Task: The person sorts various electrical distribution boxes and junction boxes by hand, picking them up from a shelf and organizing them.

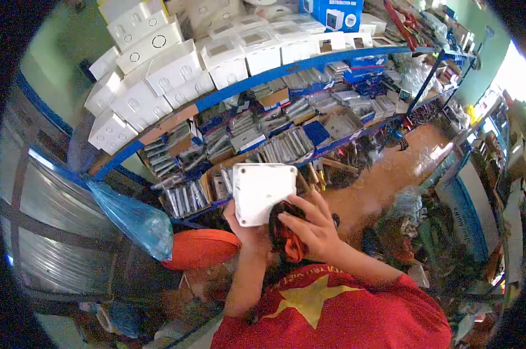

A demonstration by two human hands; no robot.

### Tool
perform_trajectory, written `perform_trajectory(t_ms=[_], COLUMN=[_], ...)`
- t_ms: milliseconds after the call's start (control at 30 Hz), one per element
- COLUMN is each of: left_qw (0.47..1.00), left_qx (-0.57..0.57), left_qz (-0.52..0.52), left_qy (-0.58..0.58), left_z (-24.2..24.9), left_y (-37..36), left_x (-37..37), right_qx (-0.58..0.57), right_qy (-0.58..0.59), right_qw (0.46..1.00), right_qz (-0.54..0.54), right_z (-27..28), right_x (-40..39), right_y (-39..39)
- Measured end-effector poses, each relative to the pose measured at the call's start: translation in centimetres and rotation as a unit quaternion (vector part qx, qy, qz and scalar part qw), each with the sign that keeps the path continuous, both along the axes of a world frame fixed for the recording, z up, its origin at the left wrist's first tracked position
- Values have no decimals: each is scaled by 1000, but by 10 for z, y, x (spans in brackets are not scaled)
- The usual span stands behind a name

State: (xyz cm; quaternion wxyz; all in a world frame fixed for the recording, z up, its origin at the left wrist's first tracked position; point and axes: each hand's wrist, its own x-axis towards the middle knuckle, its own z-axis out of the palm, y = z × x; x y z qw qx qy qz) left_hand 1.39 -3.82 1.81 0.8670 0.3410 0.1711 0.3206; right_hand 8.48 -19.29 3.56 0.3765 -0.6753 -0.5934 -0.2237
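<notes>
A white square electrical box (263, 192) with round corner screw holes is held up in front of my chest. My left hand (246, 231) grips it from below and behind at its lower left; most of those fingers are hidden by the box. On the other side, my right hand (315, 228) is closed on a crumpled black and red cloth (292, 246). The cloth lies against the lower right edge of the box, and fingertips of that hand reach close to its side.
Stacked white boxes (175, 67) line the top of a blue-edged shelf (239, 81). Packed switch plates (283, 145) fill the level below. A blue plastic bag (138, 221) hangs at left beside a red rounded object (202, 249). Clutter covers the floor (385, 174) at right.
</notes>
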Motion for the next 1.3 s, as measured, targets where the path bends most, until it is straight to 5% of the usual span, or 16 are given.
perform_trajectory(t_ms=[100, 167, 200, 300, 367, 467, 500, 600, 667, 700, 767, 933, 1067, 1100, 1267, 1300], left_qw=[960, 936, 947, 956, 972, 995, 954, 963, 991, 977, 977, 987, 988, 988, 980, 959], left_qx=[-173, -153, -157, -186, -13, -35, -106, -83, -36, -35, -19, -98, -9, -61, 51, -57], left_qz=[-131, -251, -219, -157, -151, -82, -175, -163, -113, -147, -189, -128, -155, -143, -193, -256], left_qy=[-179, -191, -174, -165, -178, -55, -220, -197, -65, -152, -94, 12, -20, -19, 13, -105], left_z=[6, -11, -8, 11, 3, -21, -21, -14, -18, -27, -26, 34, -8, -4, -9, -10], left_y=[3, 19, 19, 4, -5, -12, -7, -5, -2, 0, 10, -28, -13, -18, 0, 3], left_x=[3, 2, 1, 8, 3, 10, 13, 5, -3, -6, -14, -20, -2, -5, -17, -8], right_qx=[44, 69, 79, 175, 115, -42, -60, -38, -15, -4, -7, -27, -9, -4, -28, -36], right_qy=[51, 337, 470, 439, 275, 60, 25, -29, 21, 22, 27, 19, 57, 51, -9, -55], right_qw=[997, 938, 877, 881, 953, 997, 998, 999, 999, 998, 992, 998, 998, 999, 994, 993], right_qz=[-45, -48, -49, -15, 45, 34, 4, -17, 33, 64, 121, 49, -5, 1, 105, 102], right_z=[-5, -17, -20, 31, 54, 73, 73, 60, 64, 54, 41, 59, 69, 68, 40, 40], right_x=[13, 20, 21, 13, 17, 12, 9, 6, 2, 4, -4, -7, 6, 3, -16, -11], right_y=[-12, -25, -29, -24, -12, 12, 20, 29, 25, 21, 15, 9, 8, 7, -2, -1])
